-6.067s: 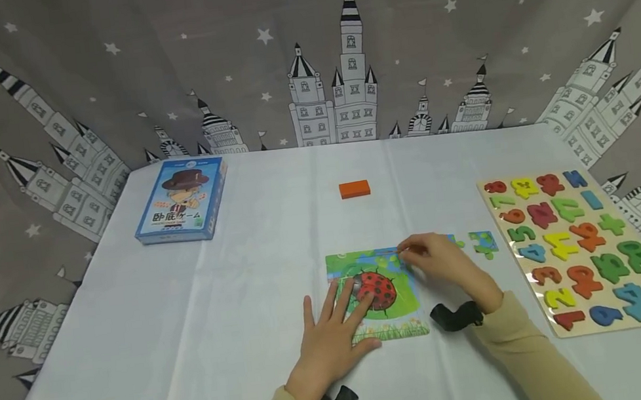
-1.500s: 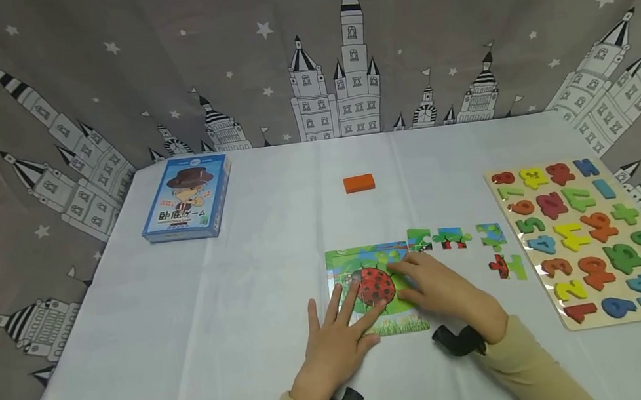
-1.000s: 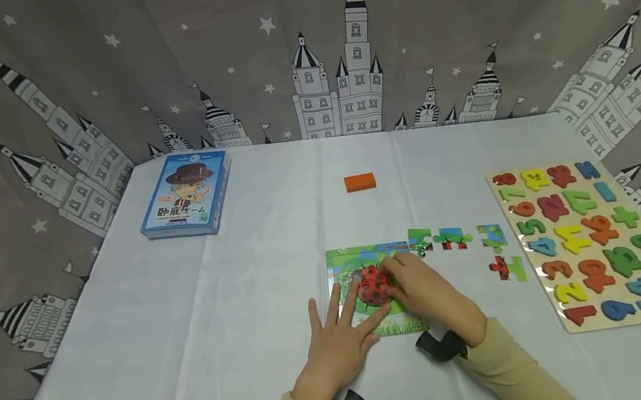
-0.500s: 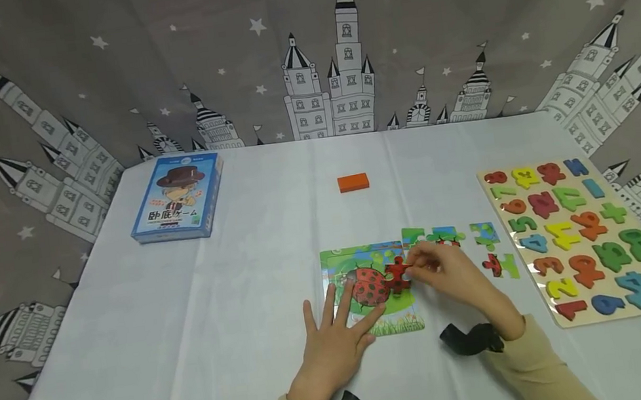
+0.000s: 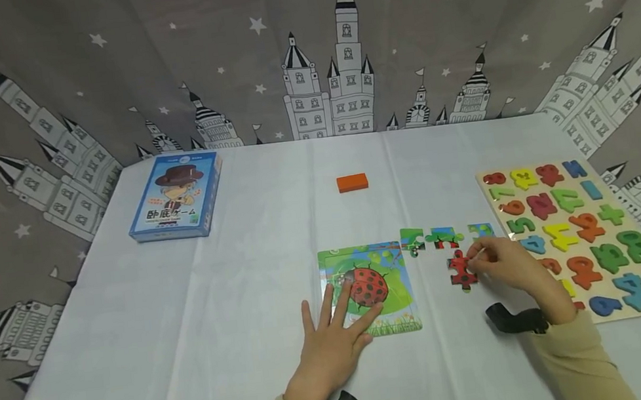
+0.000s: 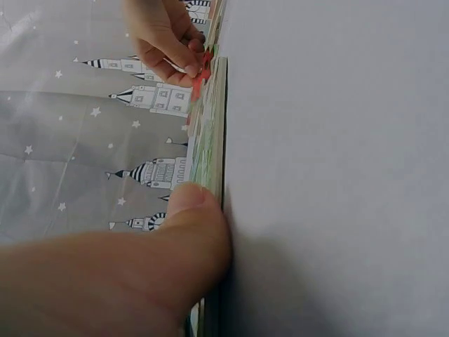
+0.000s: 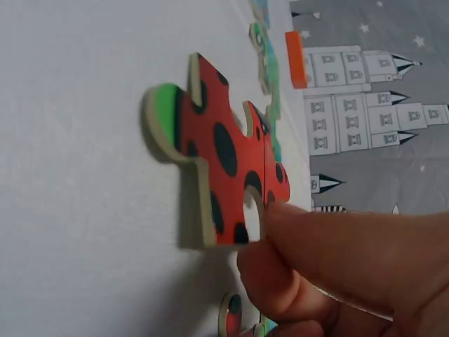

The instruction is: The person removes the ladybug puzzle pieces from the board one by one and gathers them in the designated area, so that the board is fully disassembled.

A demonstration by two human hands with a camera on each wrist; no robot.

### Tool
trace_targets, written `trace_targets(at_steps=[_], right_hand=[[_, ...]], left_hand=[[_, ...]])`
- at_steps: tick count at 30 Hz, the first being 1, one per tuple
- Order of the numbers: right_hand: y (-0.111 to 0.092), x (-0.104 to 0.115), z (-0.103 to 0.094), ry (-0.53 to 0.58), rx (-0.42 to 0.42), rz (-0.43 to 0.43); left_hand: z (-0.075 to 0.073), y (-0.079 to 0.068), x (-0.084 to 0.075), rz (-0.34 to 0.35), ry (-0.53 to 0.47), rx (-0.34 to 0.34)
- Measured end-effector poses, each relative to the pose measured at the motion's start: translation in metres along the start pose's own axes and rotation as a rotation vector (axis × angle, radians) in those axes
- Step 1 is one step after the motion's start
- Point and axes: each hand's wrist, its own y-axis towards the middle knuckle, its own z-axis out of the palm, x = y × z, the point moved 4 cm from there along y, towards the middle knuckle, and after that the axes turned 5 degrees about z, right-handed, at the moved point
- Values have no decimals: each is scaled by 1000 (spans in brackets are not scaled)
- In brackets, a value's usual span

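- Step in hand, I'd judge: placing the red spotted piece (image 5: 459, 270), right of the ladybug board (image 5: 401, 323), just nearside of the loose pieces (image 5: 444, 234).
- Right hand (image 5: 504, 263) pinches its edge; I can't tell whether it touches the cloth (image 5: 257, 266).
- Left hand (image 5: 331, 355) lies on the board, fingers spread.
- Next, I'd align it before release.

Red puzzle piece (image 7: 226, 156) in right hand (image 5: 507, 264)
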Motion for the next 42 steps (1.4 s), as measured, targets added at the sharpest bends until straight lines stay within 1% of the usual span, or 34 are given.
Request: trace_targets(at_steps=[3, 6, 9, 13, 15, 16, 17, 19, 21, 23, 27, 29, 32, 39, 42], right_hand=[[0, 8, 1, -39, -35, 1], [1, 28, 7, -55, -72, -63], [2, 56, 24, -43, -81, -223], [4, 98, 58, -76, 3, -442], [3, 115, 73, -111, 51, -509], [3, 122, 80, -135, 62, -539], [3, 128, 86, -157, 67, -563], [4, 136, 95, -180, 65, -585], [4, 139, 101, -190, 49, -587], [5, 141, 103, -176, 33, -557], [7, 143, 106, -119, -3, -517], [8, 143, 107, -79, -4, -501], [10, 143, 109, -1, 15, -475], [14, 137, 109, 257, 114, -374], [16, 134, 111, 321, 124, -328]], left_hand=[[0, -1, 0, 14, -22, -14], [-1, -2, -1, 21, -35, -27], [-1, -4, 0, 15, -39, -31], [-1, -9, 0, 10, -34, -32], [-1, -12, 0, 17, -35, -49], [-2, -13, 0, 20, -34, -58], [-2, -14, -1, 25, -33, -68], [-2, -15, -1, 31, -29, -84], [-2, -15, -2, 33, -19, -92], [-2, -14, -2, 30, -10, -93], [0, -15, -2, 10, 5, -76], [1, -16, -1, 1, 12, -67], [2, -17, -1, -9, 18, -60], [1, -21, 0, -28, 29, -58], [1, -22, 0, -32, 29, -64]])
